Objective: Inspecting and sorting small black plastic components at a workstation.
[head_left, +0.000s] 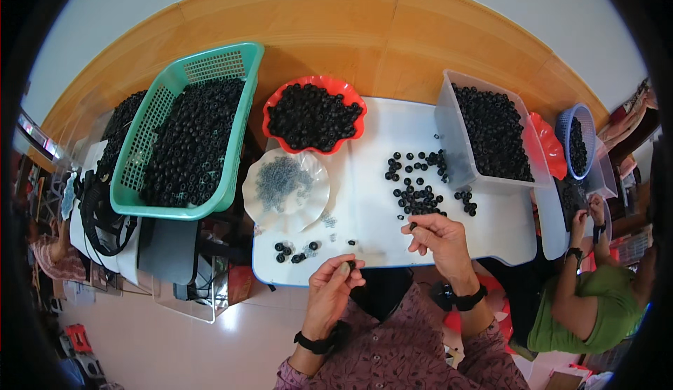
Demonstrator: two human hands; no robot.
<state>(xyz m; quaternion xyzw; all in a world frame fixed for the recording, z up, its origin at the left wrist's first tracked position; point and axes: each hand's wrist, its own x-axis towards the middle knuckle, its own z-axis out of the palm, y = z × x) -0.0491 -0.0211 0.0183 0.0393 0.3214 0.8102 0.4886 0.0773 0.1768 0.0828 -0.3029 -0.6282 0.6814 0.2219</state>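
My left hand (pixel 331 285) is at the table's near edge, thumb and fingers pinched on a small black round part (pixel 351 265). Farther right and a little higher, my right hand (pixel 446 244) pinches another small black round part (pixel 413 226). Just beyond the right hand lies a loose group of black ring-like parts (pixel 418 199) on the white table (pixel 364 179). Several black pieces and small clear bits (pixel 298 254) lie to the left of my left hand. A white scalloped plate (pixel 254 204) behind them holds a heap of tiny clear-grey pieces (pixel 282 182).
A green basket (pixel 126 204), a red scalloped bowl (pixel 361 120) and a clear plastic bin (pixel 456 169), all full of black parts, line the back. At the right, a person in a green shirt (pixel 603 309) works near a blue basket (pixel 564 127). Black straps (pixel 94 214) hang at the left.
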